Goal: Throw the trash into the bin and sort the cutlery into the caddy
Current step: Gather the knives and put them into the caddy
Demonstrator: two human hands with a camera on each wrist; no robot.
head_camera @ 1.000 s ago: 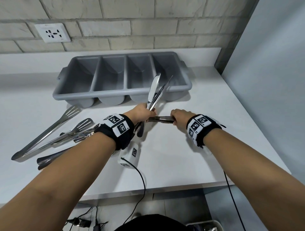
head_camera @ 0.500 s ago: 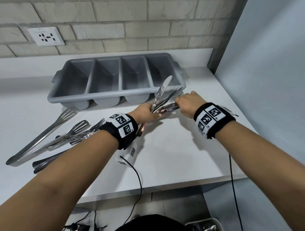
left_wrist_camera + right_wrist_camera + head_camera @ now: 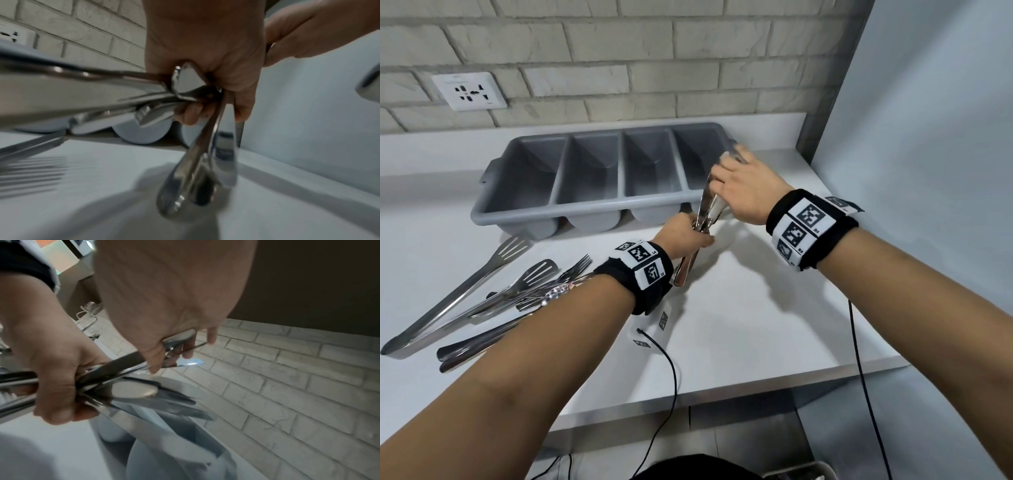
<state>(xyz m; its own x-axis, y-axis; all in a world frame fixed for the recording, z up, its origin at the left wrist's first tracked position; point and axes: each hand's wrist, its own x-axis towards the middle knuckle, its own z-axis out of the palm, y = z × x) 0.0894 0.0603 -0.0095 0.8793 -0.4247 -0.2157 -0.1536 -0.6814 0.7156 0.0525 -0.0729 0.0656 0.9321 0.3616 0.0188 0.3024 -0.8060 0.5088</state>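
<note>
A grey four-compartment caddy (image 3: pixel 585 215) stands at the back of the white counter (image 3: pixel 756 325). My left hand (image 3: pixel 683 236) grips a bundle of steel knives (image 3: pixel 707 205) by the middle, just in front of the caddy's right end. The handles (image 3: pixel 197 170) hang down toward the counter. The blades point up and over the rightmost compartment. My right hand (image 3: pixel 743 185) lies over the blade ends. In the right wrist view its thumb and fingers (image 3: pixel 152 363) pinch one blade (image 3: pixel 179 347) above the caddy (image 3: pixel 174 451), and my left hand (image 3: pixel 55 366) is beside it.
Left of my left arm lies a pile of cutlery: long tongs (image 3: pixel 448 308), a slotted spatula (image 3: pixel 541 274), forks (image 3: pixel 578 263) and more handles. A brick wall with a socket (image 3: pixel 469 90) is behind, and a grey panel (image 3: pixel 928 137) closes the right side. Black cables (image 3: pixel 671 377) hang over the front edge.
My right hand rose from the counter beside the left hand and moved forward to the blade ends over the caddy. The left hand carried the knife bundle closer to the caddy.
</note>
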